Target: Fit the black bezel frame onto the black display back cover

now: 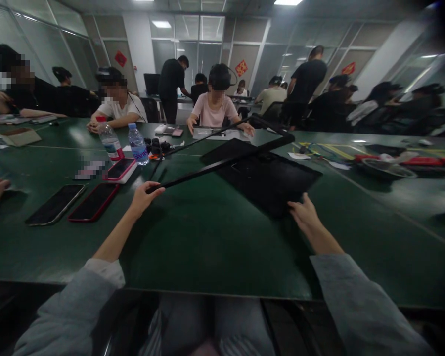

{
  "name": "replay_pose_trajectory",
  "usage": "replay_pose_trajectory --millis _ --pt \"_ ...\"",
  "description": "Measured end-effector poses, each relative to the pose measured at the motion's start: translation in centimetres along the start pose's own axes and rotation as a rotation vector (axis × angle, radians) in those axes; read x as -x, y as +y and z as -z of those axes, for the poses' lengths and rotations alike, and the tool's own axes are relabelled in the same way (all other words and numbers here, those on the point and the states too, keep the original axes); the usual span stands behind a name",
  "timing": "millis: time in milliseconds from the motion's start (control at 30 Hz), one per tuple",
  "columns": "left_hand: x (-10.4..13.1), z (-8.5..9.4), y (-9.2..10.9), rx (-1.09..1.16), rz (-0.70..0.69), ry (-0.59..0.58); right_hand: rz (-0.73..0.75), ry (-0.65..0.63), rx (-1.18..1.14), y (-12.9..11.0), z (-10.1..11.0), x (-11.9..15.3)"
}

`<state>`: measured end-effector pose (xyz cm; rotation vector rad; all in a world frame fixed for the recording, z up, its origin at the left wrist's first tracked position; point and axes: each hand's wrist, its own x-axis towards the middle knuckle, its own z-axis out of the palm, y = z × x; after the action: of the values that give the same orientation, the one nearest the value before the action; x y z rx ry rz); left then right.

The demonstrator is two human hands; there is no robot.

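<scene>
My left hand is closed around the near corner of a thin black rectangular frame. The frame is raised and tilted over the green table, its far end reaching above a flat black panel. That panel lies at an angle, and the frame hides part of it. At the panel's near right edge, my right hand has its fingers closed on the border, thumb pointing up; the fingertips are partly hidden.
Left of the frame are two dark phones, a pink-edged phone on a white box, and two bottles. Cables and a round dark basket lie right. Across the green table, a person sits.
</scene>
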<state>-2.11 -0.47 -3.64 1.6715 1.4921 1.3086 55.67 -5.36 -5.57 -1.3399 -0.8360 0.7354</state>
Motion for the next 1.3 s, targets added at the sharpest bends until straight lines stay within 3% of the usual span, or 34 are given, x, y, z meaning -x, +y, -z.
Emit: replay_pose_trajectory --millis 100,167,300,400,533,633,733,800,1100,1300 --pt "0.1 0.0 0.0 -0.050 -0.071 0.016 -0.148 -0.182 -0.050 -0.6 -2.4 -1.4" --pt "0.2 0.1 0.1 -0.098 -0.135 0.020 -0.151 -0.248 0.023 -0.6 -4.0 -2.5" --pt "0.6 0.2 0.4 -0.218 -0.208 0.027 0.107 -0.076 0.092 0.7 -5.8 -4.2" --pt "0.8 0.0 0.9 -0.293 -0.239 0.027 0.161 -0.041 0.089 1.4 -5.7 -4.8" --pt "1.0 -0.5 1.5 -0.385 -0.255 0.008 0.104 -0.213 0.136 1.3 -5.9 -4.8" --pt "0.9 -1.0 1.3 -0.457 -0.240 0.008 0.270 -0.253 0.301 1.7 -7.1 -4.2" --pt "0.5 -1.3 0.6 -0.476 -0.218 -0.010 0.446 -0.203 0.477 2.4 -8.0 -3.8" --pt "0.2 -1.5 0.2 -0.463 -0.216 -0.039 0.485 -0.156 0.537 3.0 -8.2 -3.8" --pt "-0.7 -1.9 -0.3 -0.514 -0.210 -0.163 0.451 -0.134 0.564 4.4 -7.8 -4.7" --pt "-0.7 -2.2 -0.2 -0.631 -0.210 -0.178 0.436 -0.138 0.592 4.5 -7.9 -4.8"
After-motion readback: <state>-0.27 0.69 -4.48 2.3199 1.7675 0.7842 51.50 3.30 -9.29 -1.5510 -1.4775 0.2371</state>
